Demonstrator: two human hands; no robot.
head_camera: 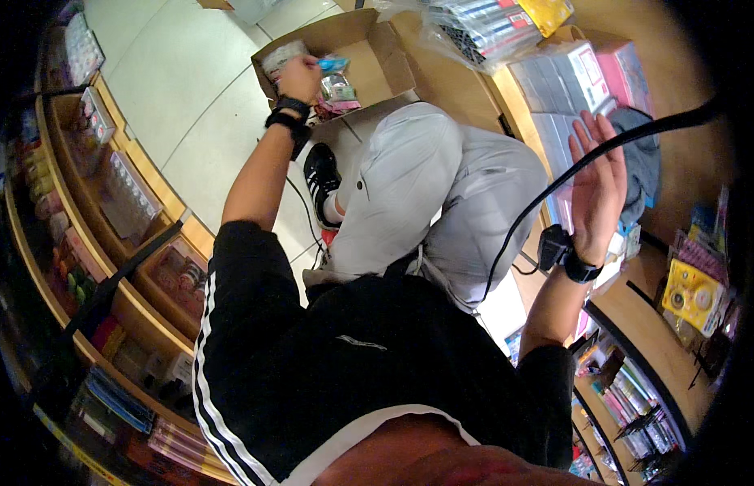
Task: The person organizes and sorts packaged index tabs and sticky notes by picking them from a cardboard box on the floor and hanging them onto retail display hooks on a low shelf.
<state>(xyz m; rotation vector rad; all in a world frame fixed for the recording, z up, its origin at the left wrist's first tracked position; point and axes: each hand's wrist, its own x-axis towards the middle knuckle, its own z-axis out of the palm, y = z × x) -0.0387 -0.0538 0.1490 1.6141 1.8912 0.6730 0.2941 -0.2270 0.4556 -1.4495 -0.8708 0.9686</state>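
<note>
My left hand [301, 79] reaches into an open cardboard box [401, 58] on the floor, its fingers closed at the end of a small blue packet [333, 64]. Below that packet, a clear plastic packet [339, 88] and a pink-edged packet [340, 106] lie in the box. A whitish plastic-wrapped bundle [284, 54] sits in the box's far left corner, partly behind the hand. My right hand [599, 176] holds nothing; its palm shows and its fingers are extended beside stacked grey plastic-wrapped packs [550, 91]. A black cable crosses in front of this hand.
Wooden shelves with bins [134, 243] of small goods curve along the left. The black cable [644, 130] arcs in from the right. Wrapped packs [480, 30] lie at the top, near a grey cloth [641, 164]. A yellow blister pack [693, 297] hangs at right. Pale tiles [189, 79] cover the floor.
</note>
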